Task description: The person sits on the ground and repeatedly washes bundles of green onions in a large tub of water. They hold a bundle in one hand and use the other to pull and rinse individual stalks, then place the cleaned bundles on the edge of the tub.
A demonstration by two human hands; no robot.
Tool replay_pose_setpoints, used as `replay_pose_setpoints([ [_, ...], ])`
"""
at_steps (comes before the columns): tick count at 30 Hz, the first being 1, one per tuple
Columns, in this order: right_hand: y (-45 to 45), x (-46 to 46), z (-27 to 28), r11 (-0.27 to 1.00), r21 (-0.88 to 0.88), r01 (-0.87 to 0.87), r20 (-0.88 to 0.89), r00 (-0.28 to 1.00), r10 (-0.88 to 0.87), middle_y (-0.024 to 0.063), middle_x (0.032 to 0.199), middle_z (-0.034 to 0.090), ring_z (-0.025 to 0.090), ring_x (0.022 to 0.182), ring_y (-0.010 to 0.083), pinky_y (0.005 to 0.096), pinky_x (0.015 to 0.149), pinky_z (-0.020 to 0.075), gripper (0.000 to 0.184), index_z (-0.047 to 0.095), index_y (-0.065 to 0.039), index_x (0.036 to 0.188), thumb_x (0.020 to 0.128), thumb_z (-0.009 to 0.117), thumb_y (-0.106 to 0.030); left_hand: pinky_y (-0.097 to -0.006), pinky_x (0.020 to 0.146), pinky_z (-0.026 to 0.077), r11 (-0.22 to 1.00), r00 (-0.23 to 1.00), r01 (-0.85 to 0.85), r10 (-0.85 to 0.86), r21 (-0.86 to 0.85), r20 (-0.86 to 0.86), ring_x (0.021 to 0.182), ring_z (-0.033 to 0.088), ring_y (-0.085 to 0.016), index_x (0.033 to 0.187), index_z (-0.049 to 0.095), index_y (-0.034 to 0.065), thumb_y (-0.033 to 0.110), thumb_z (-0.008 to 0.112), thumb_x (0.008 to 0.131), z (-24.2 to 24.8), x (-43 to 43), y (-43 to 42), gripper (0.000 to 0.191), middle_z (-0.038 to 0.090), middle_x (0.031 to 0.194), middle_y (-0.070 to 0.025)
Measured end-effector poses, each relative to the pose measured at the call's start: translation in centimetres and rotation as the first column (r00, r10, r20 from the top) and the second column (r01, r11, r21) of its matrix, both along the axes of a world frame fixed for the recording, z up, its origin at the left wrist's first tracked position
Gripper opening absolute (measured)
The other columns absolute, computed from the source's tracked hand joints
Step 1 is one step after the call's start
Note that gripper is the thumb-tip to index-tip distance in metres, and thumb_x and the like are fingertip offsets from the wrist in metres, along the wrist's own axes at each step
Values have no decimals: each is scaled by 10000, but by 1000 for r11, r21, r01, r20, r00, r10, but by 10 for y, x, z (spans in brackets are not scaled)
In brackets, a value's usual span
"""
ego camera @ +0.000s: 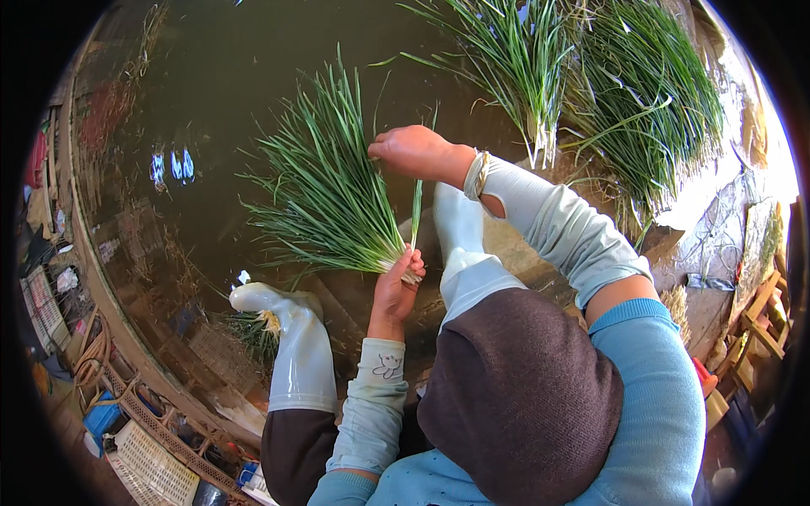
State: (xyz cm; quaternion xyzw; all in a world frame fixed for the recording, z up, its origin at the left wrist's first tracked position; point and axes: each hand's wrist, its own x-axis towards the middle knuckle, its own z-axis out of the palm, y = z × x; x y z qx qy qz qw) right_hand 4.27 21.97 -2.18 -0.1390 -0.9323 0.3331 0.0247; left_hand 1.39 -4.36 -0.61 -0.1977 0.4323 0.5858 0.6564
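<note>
My left hand (398,278) grips a bunch of long green leafy stalks, likely chives or scallions (329,183), by the pale root ends. The leaves fan out up and to the left over murky water. Above and right of that grip, my right hand (411,152) is at the right side of the leaves with its fingers curled inward; a thin strand stands near it. Whether these fingers pinch a leaf cannot be told. A narrow stalk (416,212) rises from my left hand below my right wrist. Another loose bunch (538,107) lies beyond my right forearm.
Brown water (253,76) spreads before me. A large heap of green stalks (652,107) lies at the upper right. My white boots (297,348) stand apart, with a small bunch (256,332) beside the left one. A curved rim (114,303) and plastic crates (155,462) are at left.
</note>
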Motion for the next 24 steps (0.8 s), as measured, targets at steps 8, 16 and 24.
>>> replay_pose_setpoints([
  [8,23,0,-11,995,88,43,-20,999,-42,66,909,625,623,884,287,410,739,532,158,617,-92,956,801,620,-122,-216,655,442,999,997,-24,21,36,68,740,497,-89,1019,541,96,117,582,949,-5,-3,-3,84,515,848,-13],
  [16,135,39,27,625,375,684,-530,712,-461,144,1194,612,628,1030,291,358,836,524,388,573,-82,1230,844,542,-55,-223,695,452,999,999,39,-39,-18,15,765,493,-103,1168,510,14,122,572,952,-2,-7,-3,249,509,879,-16],
  [24,74,168,50,444,141,885,-279,466,-840,82,694,634,606,551,150,296,535,479,153,667,-74,962,934,573,-192,-224,683,439,835,880,-394,222,385,419,765,470,-86,1027,479,70,132,550,967,65,-25,57,112,448,848,-6],
])
